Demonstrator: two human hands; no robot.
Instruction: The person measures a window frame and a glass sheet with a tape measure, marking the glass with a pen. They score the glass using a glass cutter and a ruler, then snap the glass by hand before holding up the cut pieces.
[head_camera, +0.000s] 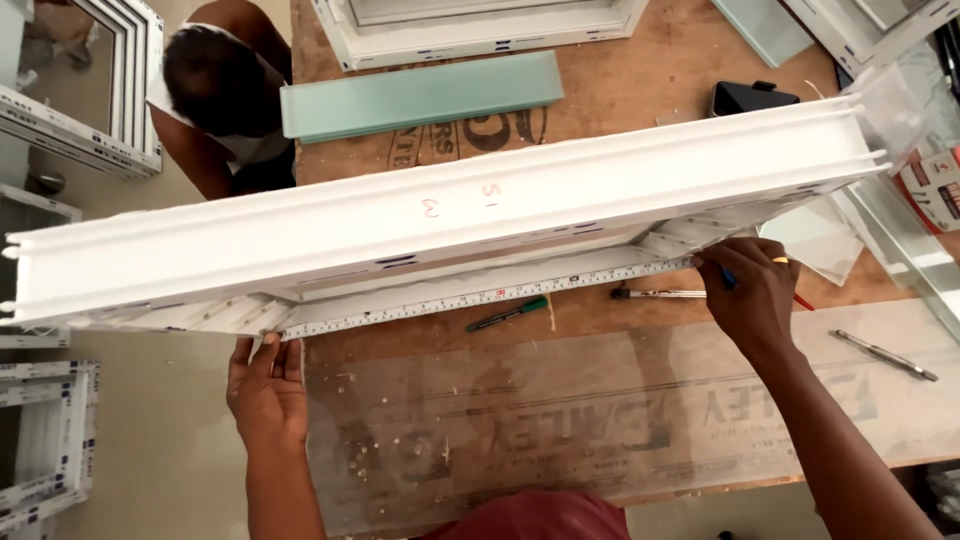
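Tape measure btwn both hands.

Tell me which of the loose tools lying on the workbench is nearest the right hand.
The slim metal tool just left of the right hand, almost touching its fingertips. The green marker lies further left, and the other metal tool sits further off to the right.

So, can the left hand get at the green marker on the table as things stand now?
Probably yes. The green marker lies uncovered on the table, nothing between, but the left hand is pressing the tape measure end against the white frame.

White frame blocks the far side; bare wooden table lies open.
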